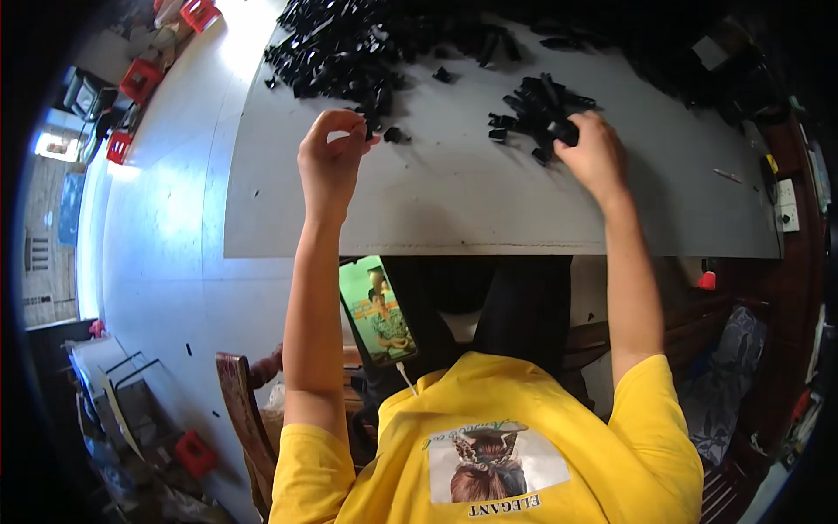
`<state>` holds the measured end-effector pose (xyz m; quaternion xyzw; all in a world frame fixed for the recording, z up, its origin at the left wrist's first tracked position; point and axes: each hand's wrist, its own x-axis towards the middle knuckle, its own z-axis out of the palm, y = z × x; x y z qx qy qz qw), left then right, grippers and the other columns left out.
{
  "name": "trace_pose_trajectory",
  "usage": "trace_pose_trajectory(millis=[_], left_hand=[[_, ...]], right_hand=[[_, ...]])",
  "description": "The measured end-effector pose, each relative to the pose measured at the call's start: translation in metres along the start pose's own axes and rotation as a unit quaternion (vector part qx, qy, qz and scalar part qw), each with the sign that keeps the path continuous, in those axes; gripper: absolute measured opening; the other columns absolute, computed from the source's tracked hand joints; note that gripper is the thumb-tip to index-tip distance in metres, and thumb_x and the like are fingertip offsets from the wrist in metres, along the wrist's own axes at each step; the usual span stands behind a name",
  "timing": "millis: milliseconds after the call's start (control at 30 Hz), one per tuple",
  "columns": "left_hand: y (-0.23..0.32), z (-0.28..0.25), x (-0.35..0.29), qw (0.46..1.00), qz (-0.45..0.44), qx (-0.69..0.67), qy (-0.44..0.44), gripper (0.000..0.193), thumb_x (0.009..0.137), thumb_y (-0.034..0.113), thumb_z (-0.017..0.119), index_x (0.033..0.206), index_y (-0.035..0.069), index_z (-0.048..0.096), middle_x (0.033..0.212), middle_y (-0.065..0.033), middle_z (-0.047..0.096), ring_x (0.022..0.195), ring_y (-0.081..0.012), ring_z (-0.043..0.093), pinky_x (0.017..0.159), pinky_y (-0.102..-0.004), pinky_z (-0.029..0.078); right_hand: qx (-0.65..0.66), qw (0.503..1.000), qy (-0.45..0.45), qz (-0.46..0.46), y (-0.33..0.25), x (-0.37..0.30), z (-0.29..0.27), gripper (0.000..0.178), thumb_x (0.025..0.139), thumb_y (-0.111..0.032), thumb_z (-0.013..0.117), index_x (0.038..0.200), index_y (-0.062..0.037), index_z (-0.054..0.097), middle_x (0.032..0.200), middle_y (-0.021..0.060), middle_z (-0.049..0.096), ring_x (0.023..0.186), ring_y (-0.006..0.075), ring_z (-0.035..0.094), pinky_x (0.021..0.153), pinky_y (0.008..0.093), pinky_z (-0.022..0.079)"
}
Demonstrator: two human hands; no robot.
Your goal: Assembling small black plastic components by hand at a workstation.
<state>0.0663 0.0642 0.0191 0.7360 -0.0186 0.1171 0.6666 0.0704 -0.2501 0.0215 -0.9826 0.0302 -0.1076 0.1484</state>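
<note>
My left hand [334,166] is over the table, by the near edge of a large heap of glossy black pieces [327,48]. Its thumb and forefinger are closed in a pinch on a small black piece, mostly hidden by the fingers. A loose black piece [397,135] lies just right of those fingertips. My right hand [595,157] is at the right side of a smaller pile of black pieces [532,105], its fingers closed on a rounded black piece [564,133]. The pieces look like hard, curved parts; their exact kind is unclear.
The grey table [436,201] has more dark pieces along its far side and a pen [727,175] at the right. A phone [378,310] with a cable rests by my lap, below the table's near edge. Red stools [141,80] stand on the floor at left.
</note>
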Motion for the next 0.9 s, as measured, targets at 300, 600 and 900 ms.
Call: trace_pose_trajectory(millis=[300,600,900], left_hand=[[0.007,-0.037,-0.037,0.972,-0.158,-0.170,-0.038,0.014,0.087,0.004,0.065,0.101,0.001,0.061,0.094,-0.0023,0.061,0.081,-0.0091,0.060,0.078,-0.0232,0.049],[0.023,-0.041,-0.092,0.971,-0.149,-0.166,-0.080,0.025,0.086,0.000,0.066,0.110,-0.002,0.060,0.101,-0.0066,0.064,0.091,-0.0086,0.058,0.080,-0.0216,0.046],[0.043,-0.014,-0.146,0.961,-0.065,-0.194,-0.188,0.033,0.088,-0.001,0.062,0.120,-0.002,0.053,0.122,-0.0200,0.059,0.110,-0.0261,0.060,0.084,-0.0289,0.055]], right_hand=[[0.369,0.917,-0.116,0.104,0.040,-0.025,-0.019,0.023,0.079,-0.018,0.065,0.095,-0.0017,0.059,0.067,-0.0015,0.054,0.053,0.0059,0.045,0.049,0.0228,0.037],[0.531,0.827,-0.134,0.131,0.026,-0.073,-0.039,0.022,0.083,-0.017,0.063,0.099,-0.0022,0.060,0.082,0.0059,0.066,0.057,0.0064,0.053,0.049,0.0200,0.035],[0.429,0.870,-0.167,-0.179,-0.052,-0.124,-0.040,0.036,0.084,-0.010,0.061,0.119,-0.0006,0.059,0.093,0.0091,0.065,0.080,0.0162,0.060,0.081,0.0271,0.048]])
